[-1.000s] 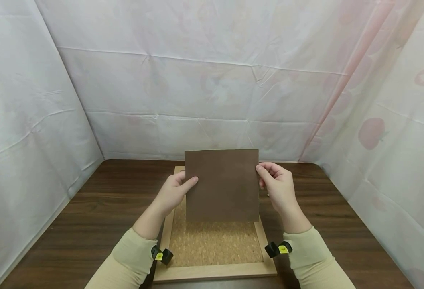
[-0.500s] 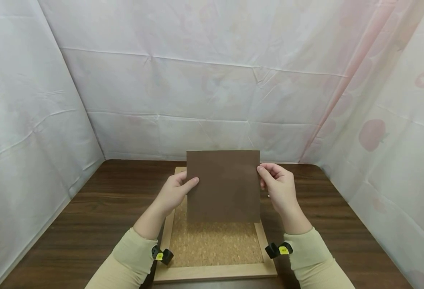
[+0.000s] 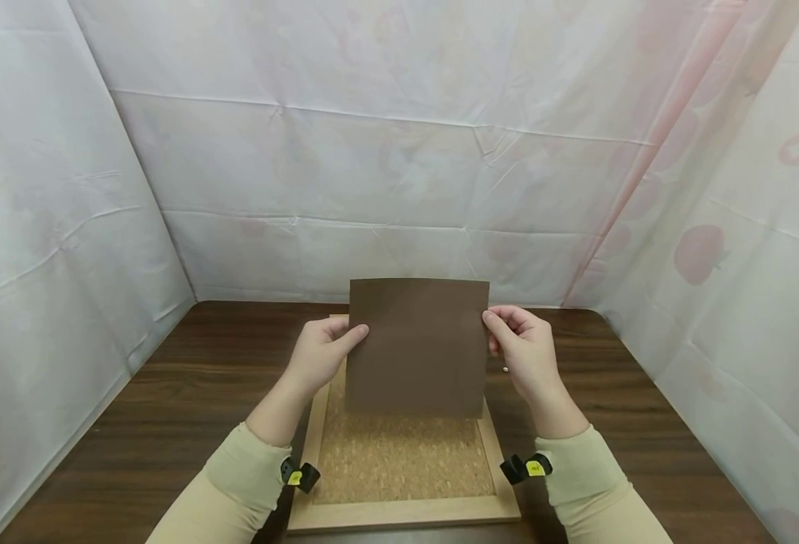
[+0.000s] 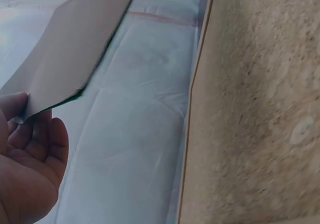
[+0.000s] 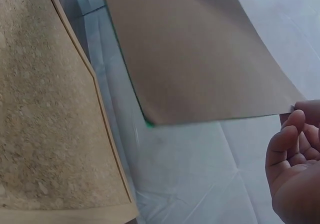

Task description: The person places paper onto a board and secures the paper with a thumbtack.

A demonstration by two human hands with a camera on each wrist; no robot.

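Both arms are covered by long, close-fitting sleeves of pale yellow-green knit fabric: left sleeve (image 3: 225, 491), right sleeve (image 3: 593, 487). Each sleeve ends at the wrist in a plain, unribbed cuff. A small black wrist-mounted device with a yellow round label is fixed at each cuff: left unit (image 3: 300, 476), right unit (image 3: 527, 468). The bare left hand (image 3: 317, 357) and bare right hand (image 3: 524, 355) carry no gloves. No rings or watches are discernible.
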